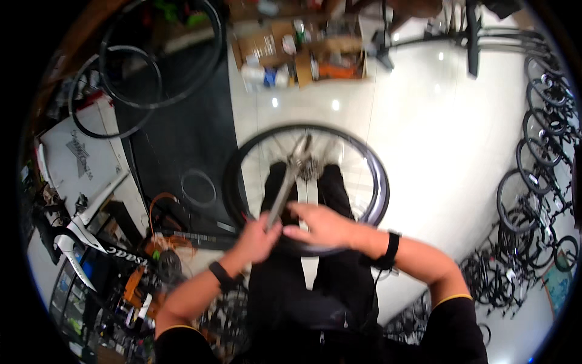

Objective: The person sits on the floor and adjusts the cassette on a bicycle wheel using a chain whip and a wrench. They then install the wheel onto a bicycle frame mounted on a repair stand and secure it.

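Note:
A bicycle wheel (381,176) with a dark rim and tyre lies across my legs. At its hub sits a cassette of sprockets (310,168). A long silver-grey tool (282,197), blurred and shaped like a wrench, slants from the cassette down toward me. Its near end is in my left hand (257,240), whose fingers are closed round it at the wheel's near rim. My right hand (322,225) hovers just right of the handle, fingers stretched out and slightly blurred. Whether its fingertips touch the handle is unclear. The tool's far end blurs into the hub area.
Cardboard boxes (267,48) of parts stand ahead on the pale tiled floor (424,133). A dark mat (176,139) lies to the left, with loose rims (159,79) above it. A white bike frame (82,233) is at far left. Several bicycles (515,200) line the right.

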`<state>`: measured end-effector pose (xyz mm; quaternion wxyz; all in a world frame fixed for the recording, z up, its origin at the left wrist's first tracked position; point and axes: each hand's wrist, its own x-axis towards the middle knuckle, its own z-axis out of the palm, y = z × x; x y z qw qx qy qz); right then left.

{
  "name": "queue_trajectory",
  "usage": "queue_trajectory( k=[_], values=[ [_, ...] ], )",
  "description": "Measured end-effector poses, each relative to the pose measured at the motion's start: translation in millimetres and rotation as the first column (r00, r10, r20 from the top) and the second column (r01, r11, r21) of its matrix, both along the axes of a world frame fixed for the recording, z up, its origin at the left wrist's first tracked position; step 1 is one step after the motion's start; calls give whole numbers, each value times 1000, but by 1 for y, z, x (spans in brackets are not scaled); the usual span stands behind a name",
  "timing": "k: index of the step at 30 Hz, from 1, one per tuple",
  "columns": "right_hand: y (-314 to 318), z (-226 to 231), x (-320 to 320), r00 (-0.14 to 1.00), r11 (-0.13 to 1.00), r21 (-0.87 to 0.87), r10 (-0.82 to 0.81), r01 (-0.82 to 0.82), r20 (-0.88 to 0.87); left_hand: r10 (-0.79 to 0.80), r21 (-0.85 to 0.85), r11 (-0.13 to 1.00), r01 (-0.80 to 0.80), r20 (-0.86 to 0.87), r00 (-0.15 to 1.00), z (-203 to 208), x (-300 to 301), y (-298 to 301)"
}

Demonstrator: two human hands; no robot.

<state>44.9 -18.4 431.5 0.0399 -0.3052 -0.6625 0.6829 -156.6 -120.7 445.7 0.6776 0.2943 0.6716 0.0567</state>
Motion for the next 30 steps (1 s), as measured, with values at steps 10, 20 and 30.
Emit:
queue_trajectory(
  k=[10, 20, 30],
  values=[
    [20, 53, -17, 853, 834, -196, -478, 515, 209, -131, 466, 884, 38, 170, 977, 34, 61, 35],
    [161, 143, -36, 933, 967, 16, -248, 253, 261, -515, 326, 745, 582, -273, 812, -30, -28, -52],
    [281, 226, -122, 958, 745, 621, -286, 243, -31, -424, -141, 905, 401, -362, 830, -54, -51, -74]
  ],
)
